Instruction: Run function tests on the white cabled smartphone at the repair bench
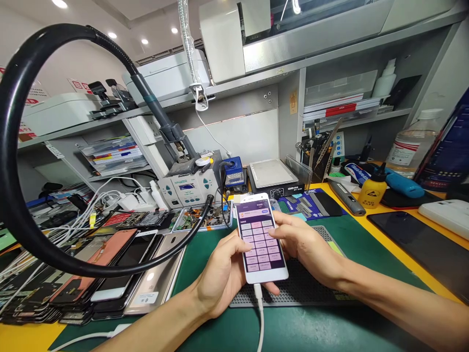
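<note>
Two hands hold a white phone (pixel 266 279) over the middle of the worktop (pixel 384 215), its screen lit.
The left hand (pixel 223 274) is closed around the phone's left side, thumb on the screen's edge and fingertips showing beneath; the right hand (pixel 309 244) grips the right side, its digits at the screen's edge. A white cable (pixel 260 318) runs from the phone's bottom end. Below lie a grey perforated pad (pixel 304 287) and a green mat (pixel 381 259). Stacked phones and panels (pixel 113 269) fill the worktop's left side, under a looping black hose (pixel 120 270). Toward the back edge stands a control station (pixel 192 188); near the right edge are a yellow bottle (pixel 371 190) and a dark flat panel (pixel 421 249).
</note>
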`<state>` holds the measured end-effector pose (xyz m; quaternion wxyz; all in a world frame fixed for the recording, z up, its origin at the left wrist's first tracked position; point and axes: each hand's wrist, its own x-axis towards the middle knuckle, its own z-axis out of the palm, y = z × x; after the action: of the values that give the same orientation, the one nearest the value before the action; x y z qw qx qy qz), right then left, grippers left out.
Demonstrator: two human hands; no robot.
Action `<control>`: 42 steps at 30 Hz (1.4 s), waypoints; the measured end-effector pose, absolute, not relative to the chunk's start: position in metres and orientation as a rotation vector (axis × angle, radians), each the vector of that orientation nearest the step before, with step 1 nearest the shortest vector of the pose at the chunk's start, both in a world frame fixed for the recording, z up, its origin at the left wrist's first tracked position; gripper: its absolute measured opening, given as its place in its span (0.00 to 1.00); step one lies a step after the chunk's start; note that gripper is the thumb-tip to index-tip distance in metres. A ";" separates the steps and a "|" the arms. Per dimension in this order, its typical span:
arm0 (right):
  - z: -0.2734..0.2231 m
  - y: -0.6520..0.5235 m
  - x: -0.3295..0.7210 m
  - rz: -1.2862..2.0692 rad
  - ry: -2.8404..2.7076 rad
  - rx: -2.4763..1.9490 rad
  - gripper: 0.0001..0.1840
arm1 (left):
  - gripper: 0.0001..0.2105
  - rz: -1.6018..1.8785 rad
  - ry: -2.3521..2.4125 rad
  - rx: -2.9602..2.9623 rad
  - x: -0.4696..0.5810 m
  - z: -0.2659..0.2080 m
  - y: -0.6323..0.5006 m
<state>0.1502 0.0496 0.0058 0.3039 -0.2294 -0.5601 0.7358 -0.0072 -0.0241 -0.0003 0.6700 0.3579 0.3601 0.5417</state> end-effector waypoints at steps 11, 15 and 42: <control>0.001 0.053 0.151 1.921 -1.516 -0.598 0.09 | 0.17 1.221 0.814 0.808 -0.007 0.000 -0.023; 0.001 0.053 0.151 1.925 -1.512 -0.585 0.07 | 0.17 1.224 0.810 0.801 -0.007 0.000 -0.024; 0.000 0.053 0.151 1.890 -1.562 -0.572 0.06 | 0.19 1.221 0.779 0.814 -0.008 -0.002 -0.023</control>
<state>0.1513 0.0526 0.0005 0.3071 -0.2162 -0.5904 0.7144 -0.0084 -0.0231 -0.0023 0.6743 0.3620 0.3460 0.5427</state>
